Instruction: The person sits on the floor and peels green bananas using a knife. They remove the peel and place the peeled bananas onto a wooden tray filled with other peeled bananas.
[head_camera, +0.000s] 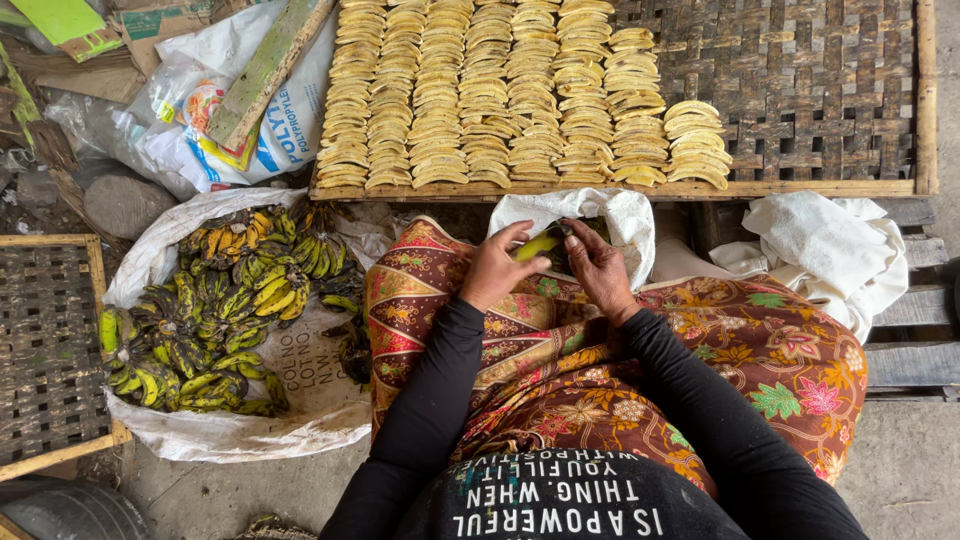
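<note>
Both hands up at 12 o'clock over my lap. My left hand (492, 270) is closed around a small yellow-green banana (537, 245), thumb on top. My right hand (598, 268) touches the same banana from the 3 o'clock side, fingers curled in; something dark sits at the fingertips, too small to tell what, so I can't tell what that hand grips.

Banana is between the hands, just above a white sack (620, 215) open at 12 o'clock off my knees. Patterned batik cloth (760, 350) covers my lap.

Further out at 12 o'clock: woven bamboo drying tray (820, 90), left part filled with neat columns of peeled banana slices (480, 90), overlapping, right part bare weave.

At 9 o'clock: white sack spread on the ground (300, 390) with a pile of unpeeled bananas (215, 310), green-yellow with black spotting. Beyond it at 9, a second woven tray (45, 340). At 10–11 o'clock, plastic bags (190, 130) and a wooden plank (268, 65) lying across them. At 2–3 o'clock, crumpled white cloth (830, 250) on wooden boards (915, 330).
</note>
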